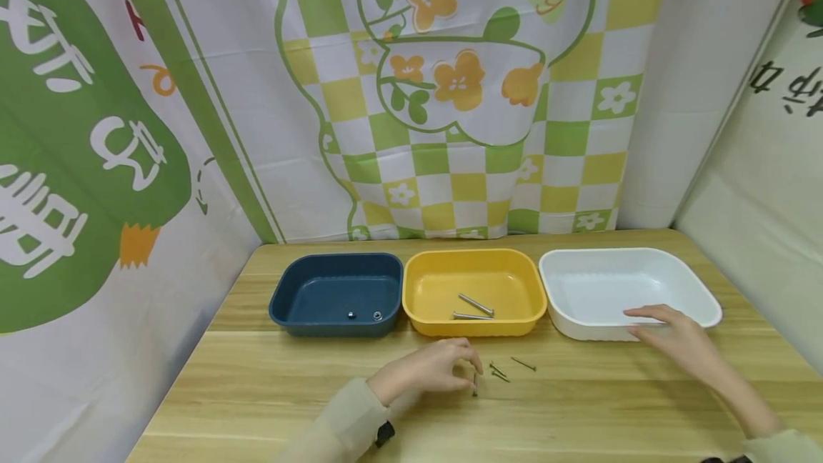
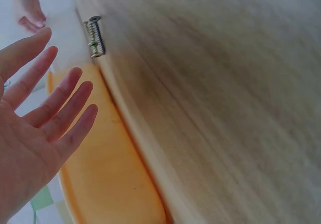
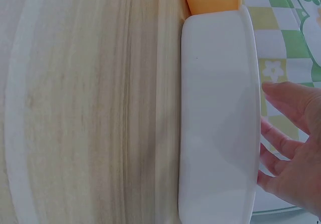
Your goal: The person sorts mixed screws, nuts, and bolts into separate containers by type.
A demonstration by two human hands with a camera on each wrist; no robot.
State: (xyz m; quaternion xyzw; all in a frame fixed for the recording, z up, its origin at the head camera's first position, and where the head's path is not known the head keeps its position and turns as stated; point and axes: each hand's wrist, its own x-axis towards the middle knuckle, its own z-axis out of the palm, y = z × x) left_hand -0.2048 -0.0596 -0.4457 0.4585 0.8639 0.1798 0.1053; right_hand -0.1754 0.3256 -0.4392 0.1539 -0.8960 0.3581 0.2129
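My left hand [image 1: 434, 368] hovers close over the table in front of the yellow tray [image 1: 476, 329], fingers loosely bent and nothing between them in the left wrist view. Its fingertips are right at a small screw [image 1: 475, 386]. Several more small brassy screws [image 1: 500, 376] lie just to the right of it. Over the near rim of the white tray [image 1: 617, 274] is my right hand [image 1: 681, 341], its fingers relaxed and spread, holding nothing. In the right wrist view those fingertips overlap the tray's rim.
Two long bolts [image 1: 476, 304] lie in the yellow tray. The dark blue tray [image 1: 334, 331] at the left holds two small nuts [image 1: 377, 316]. All three trays stand side by side along the back of the wooden table [image 1: 257, 391], before a patterned cloth [image 1: 450, 184].
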